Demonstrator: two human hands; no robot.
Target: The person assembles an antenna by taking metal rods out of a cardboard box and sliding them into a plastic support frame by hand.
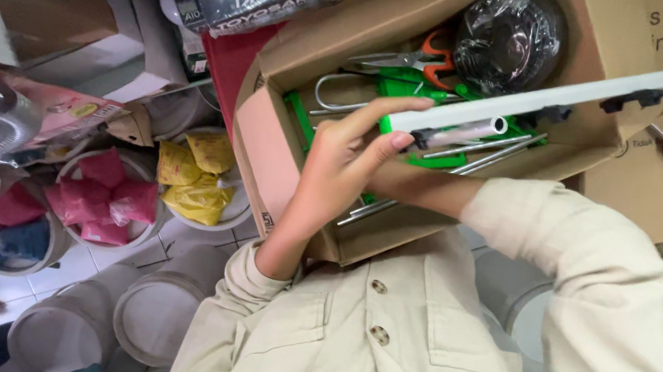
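Head view: left hand [342,163] pinches one end of the white rod [584,93] over the cardboard box [268,134], centre frame, best kept level; right hand hidden, grip untellable.

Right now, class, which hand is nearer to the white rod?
Left. The left hand grips the white rod over the cardboard box; the right hand is hidden behind it, its forearm below the rod.

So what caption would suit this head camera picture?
A hand grips a white rod over a cardboard box holding scissors and green tools.
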